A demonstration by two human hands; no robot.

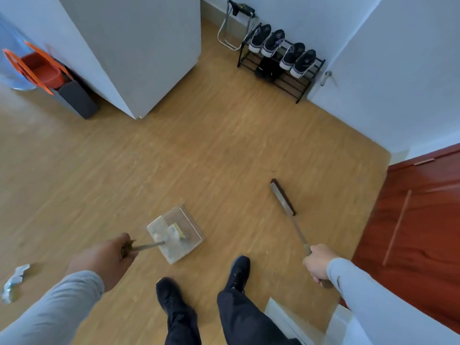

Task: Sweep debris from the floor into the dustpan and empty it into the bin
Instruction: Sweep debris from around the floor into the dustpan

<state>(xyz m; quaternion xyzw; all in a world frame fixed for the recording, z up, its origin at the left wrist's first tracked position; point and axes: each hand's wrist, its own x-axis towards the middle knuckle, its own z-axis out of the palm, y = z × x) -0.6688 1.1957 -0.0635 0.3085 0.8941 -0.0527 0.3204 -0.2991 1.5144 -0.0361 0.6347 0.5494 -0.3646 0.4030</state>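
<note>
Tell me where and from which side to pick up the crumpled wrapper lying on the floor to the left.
Pinch the crumpled wrapper at its raised upper end, coming straight down from above. It lies flat and loose on the bare floor, so only its creased ridges offer a hold. Both hands are busy: the left hand grips the dustpan handle, the right hand the broom. Sweeping it in is likely easier.
</note>
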